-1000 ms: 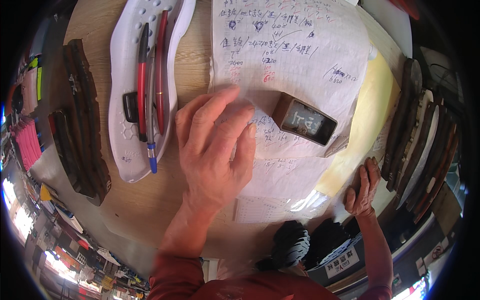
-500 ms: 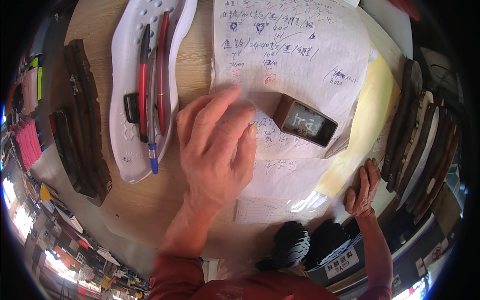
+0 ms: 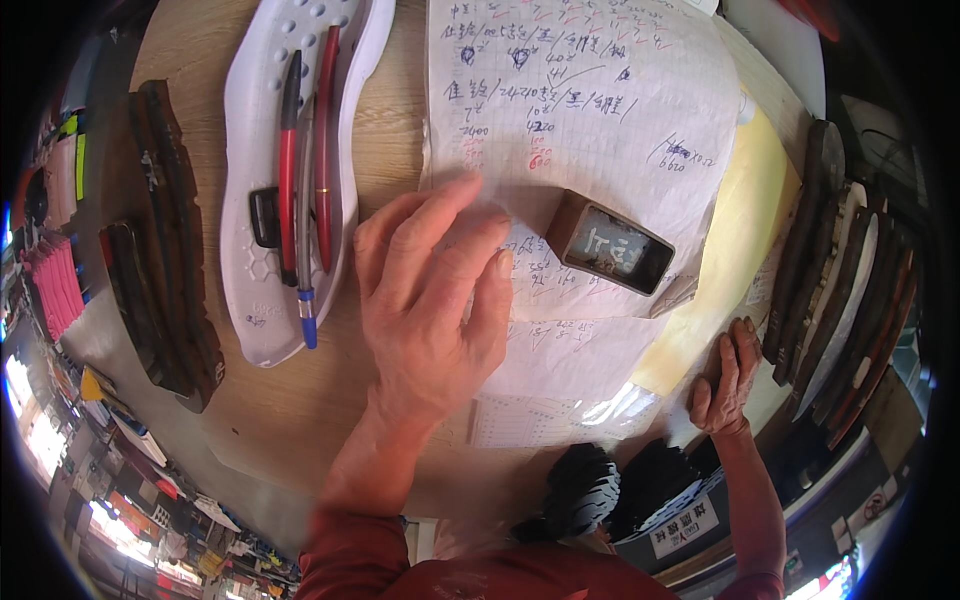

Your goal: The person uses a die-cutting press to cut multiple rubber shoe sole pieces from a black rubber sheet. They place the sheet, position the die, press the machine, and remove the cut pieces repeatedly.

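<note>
My left hand [image 3: 430,290] rests palm down on handwritten paper sheets [image 3: 590,110], fingers loosely bent and apart, with nothing in it. Just right of it sits a small brown block [image 3: 612,245] with a glossy dark face and pale markings. To the left lies a white shoe sole [image 3: 247,310] serving as a tray. In it are a red-and-black pen [image 3: 287,200], a dark red pen [image 3: 322,150], a blue-capped pen [image 3: 307,318] and a small black object [image 3: 264,217]. My right hand [image 3: 725,385] lies at the table's right edge beside a yellow sheet [image 3: 690,335], fingers outstretched, holding nothing visible.
Long dark slabs [image 3: 165,270] stand along the left side of the wooden table [image 3: 290,410]. Several more upright dark slabs [image 3: 840,290] line the right. Black ridged things [image 3: 585,490] are at the near edge, close to my body. Pink stacked items [image 3: 55,285] show far left.
</note>
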Demonstrator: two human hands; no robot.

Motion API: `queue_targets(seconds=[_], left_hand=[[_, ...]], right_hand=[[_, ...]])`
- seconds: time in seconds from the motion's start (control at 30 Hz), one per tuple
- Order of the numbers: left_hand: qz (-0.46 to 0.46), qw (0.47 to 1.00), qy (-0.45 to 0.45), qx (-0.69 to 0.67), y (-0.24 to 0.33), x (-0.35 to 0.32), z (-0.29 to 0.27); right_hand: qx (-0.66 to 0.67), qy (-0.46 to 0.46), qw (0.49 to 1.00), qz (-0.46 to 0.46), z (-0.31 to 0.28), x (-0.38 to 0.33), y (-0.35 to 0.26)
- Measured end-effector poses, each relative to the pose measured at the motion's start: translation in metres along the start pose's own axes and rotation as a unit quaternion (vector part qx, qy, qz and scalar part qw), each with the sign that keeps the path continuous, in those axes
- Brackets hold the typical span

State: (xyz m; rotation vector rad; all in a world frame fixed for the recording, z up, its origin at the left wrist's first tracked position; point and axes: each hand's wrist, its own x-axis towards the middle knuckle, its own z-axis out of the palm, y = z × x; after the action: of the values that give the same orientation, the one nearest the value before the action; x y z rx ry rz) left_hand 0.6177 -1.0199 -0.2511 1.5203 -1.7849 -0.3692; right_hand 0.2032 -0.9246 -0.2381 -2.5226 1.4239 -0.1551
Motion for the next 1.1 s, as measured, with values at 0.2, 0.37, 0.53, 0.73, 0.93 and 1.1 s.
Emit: queue_targets(seconds=[0.2,0.37,0.53,0.73,0.93,1.1], left_hand=[[-0.001,1.000,0.001,-0.002,0.0001,0.0003,-0.0001],[-0.002,1.000,-0.007,0.003,0.0008,0.0008,-0.0006],[-0.003,1.000,-0.010,0.002,0.0011,0.0012,-0.0008],[-0.004,1.000,-0.012,0.005,0.0016,0.0014,-0.0008],[-0.003,1.000,-0.013,0.008,0.0019,0.0016,-0.0009],[-0.003,1.000,-0.014,0.010,0.0018,0.0013,-0.0010]], right_hand=[[0.000,-0.001,1.000,0.002,-0.0002,-0.0002,-0.0003],[-0.003,-0.001,1.000,0.003,-0.0004,-0.0005,-0.0006],[-0.005,-0.003,1.000,0.003,-0.0003,-0.0013,0.0001],[-0.001,0.000,1.000,0.004,0.0003,-0.0010,-0.0002],[-0.006,0.001,1.000,-0.002,-0.0005,0.0001,-0.0001],[-0.007,-0.001,1.000,0.002,-0.0009,0.0001,-0.0007]])
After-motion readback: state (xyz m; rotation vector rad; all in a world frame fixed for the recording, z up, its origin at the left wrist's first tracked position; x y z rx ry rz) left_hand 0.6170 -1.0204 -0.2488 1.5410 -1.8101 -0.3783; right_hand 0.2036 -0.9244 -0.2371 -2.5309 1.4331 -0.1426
